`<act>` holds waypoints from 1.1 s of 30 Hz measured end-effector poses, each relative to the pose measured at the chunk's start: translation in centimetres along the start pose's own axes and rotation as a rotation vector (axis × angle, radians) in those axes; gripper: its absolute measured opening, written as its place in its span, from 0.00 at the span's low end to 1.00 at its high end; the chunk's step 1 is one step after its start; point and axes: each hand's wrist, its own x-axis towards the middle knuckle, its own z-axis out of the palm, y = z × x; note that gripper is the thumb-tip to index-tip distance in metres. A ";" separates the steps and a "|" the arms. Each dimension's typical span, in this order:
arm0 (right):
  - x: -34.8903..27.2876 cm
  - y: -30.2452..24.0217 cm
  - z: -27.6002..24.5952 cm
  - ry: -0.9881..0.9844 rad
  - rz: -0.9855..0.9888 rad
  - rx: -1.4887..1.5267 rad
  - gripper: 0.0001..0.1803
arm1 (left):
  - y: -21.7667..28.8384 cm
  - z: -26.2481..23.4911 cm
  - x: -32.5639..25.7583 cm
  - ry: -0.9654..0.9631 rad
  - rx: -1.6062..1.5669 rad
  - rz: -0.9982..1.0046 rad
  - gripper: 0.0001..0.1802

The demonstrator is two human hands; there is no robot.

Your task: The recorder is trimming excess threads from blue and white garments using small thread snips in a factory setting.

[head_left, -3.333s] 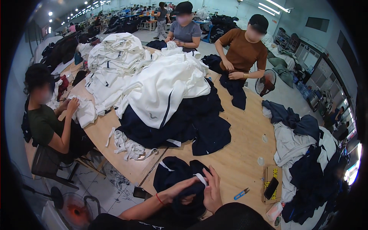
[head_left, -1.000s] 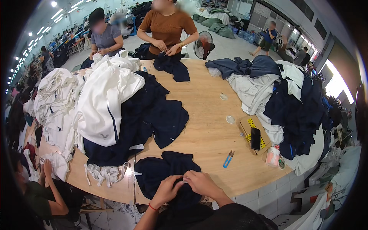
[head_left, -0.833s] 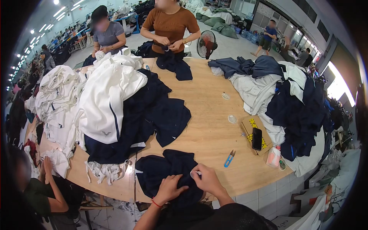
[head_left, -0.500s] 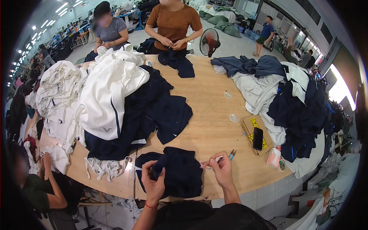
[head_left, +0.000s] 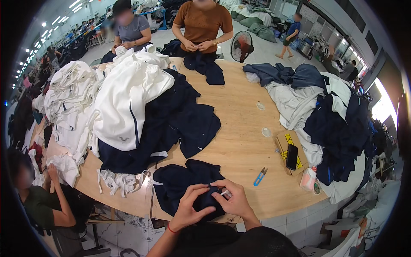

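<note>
Your left hand (head_left: 191, 207) clamps the navy garment (head_left: 188, 185) flat at the table's (head_left: 239, 124) near edge while your right hand (head_left: 234, 200) pinches a small white tag, blue snips (head_left: 259, 176) waiting just right, within reach.

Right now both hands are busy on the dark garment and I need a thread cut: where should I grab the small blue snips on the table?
Take the small blue thread snips by the blue handle end, nearer the table's edge, reaching in from the right hand's side. The pointed tip angles away, up and right, and bare wood lies all round.
</note>
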 end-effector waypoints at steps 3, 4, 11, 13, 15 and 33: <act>0.8 -3.0 -0.8 -0.117 -0.048 0.021 0.18 | -1.1 -0.2 0.2 0.182 -0.392 -0.023 0.35; 1.1 -3.4 -0.9 -0.115 -0.045 0.020 0.18 | 0.0 -0.8 1.5 0.191 -0.199 0.005 0.35; 2.7 -2.2 1.1 0.047 0.130 0.119 0.09 | -2.1 -1.0 0.7 -0.042 -0.361 -0.230 0.14; 1.8 1.0 -0.7 0.033 0.146 -0.114 0.12 | -2.5 -0.3 0.7 0.269 -0.517 -0.296 0.10; 0.7 2.7 -1.1 0.065 0.158 -0.206 0.15 | -1.5 -0.4 1.3 0.529 -0.803 -0.417 0.13; -0.5 1.2 4.2 -0.030 0.103 -0.102 0.29 | -4.1 1.5 -1.6 0.032 -1.761 -0.683 0.17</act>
